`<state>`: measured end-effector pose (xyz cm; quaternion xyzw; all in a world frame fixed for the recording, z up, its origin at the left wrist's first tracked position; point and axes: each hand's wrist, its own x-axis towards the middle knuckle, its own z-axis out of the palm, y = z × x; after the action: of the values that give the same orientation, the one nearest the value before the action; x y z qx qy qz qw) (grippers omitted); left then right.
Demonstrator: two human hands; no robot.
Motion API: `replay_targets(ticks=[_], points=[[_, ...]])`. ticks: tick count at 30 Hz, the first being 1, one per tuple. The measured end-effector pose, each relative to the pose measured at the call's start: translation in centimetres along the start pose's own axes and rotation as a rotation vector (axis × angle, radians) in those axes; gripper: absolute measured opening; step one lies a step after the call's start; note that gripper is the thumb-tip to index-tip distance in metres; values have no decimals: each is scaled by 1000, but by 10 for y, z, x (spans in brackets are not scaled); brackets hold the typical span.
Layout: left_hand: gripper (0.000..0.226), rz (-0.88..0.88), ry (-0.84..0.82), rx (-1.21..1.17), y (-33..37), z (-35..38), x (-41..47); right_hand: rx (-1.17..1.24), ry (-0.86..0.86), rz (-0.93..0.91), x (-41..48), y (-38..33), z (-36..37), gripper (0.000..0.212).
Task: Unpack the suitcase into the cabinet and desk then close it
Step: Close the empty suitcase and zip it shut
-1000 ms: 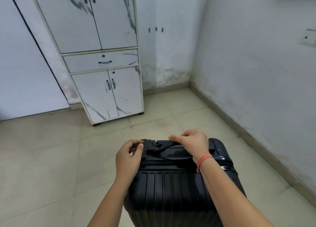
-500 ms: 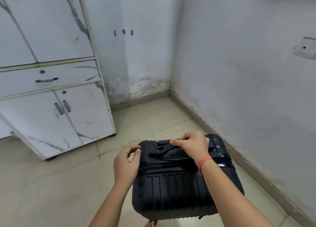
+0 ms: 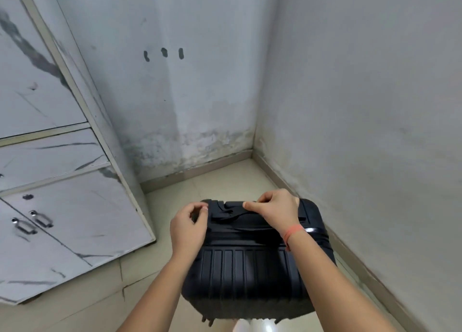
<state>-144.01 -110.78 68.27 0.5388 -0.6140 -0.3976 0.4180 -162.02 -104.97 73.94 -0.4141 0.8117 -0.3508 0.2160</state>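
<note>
The right hand (image 3: 273, 210) lies over the top of the black ribbed hard-shell suitcase (image 3: 255, 266), fingers curled down around its black top handle (image 3: 232, 213), thumb stretched along the handle toward the left. An orange band (image 3: 294, 231) circles that wrist. The left hand (image 3: 187, 228) is at the suitcase's upper left corner, thumb and forefinger pinched together just beside the shell's edge; whether anything sits between them cannot be made out. Both forearms reach in from the bottom of the view.

The suitcase is upright and shut, its ribbed face toward the camera, small wheels (image 3: 208, 320) showing at its lower edge above the pale tiled floor (image 3: 82, 304). It is in the corner of the room, close to the right-hand white wall (image 3: 375, 106). To the left stands the white marble-patterned cabinet (image 3: 62, 206), doors shut, with two metal door handles (image 3: 32, 223) side by side on its lower doors. Three dark marks (image 3: 163, 53) show on the back wall.
</note>
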Motion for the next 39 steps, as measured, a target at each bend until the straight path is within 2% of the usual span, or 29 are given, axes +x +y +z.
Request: replay_targets(ticks=[4,9,15,18,19,21,26,32,36,39], points=[[15,-109,21,15,-19,38,89,13,-131,12,112,-2,34,30],[17,-183,62,48,-24,64,211,54,-240,-3,248,-38,65,26],[15,-342,139,59,-60,96,331,-130,-458,-50,400,-58,121,28],[17,-410,79,30,-74,111,394,-266,-614,-71,465,-65,150,36],[17,-415,41,57,-83,121,443,-287,-645,-66,509,-71,169,37],[16,-411,-29,113,-84,121,474,-346,-681,-71,531,-74,185,39],[13,-514,43,177,-100,148,567,-450,-728,-59,627,-74,232,40],[12,-579,49,329,-138,187,661,-470,-834,-154,744,-77,309,35],[7,-662,5,345,-174,213,703,-527,-922,-207,793,-52,353,63],[35,-703,-59,305,-195,223,735,-643,-902,-415,831,-52,375,78]])
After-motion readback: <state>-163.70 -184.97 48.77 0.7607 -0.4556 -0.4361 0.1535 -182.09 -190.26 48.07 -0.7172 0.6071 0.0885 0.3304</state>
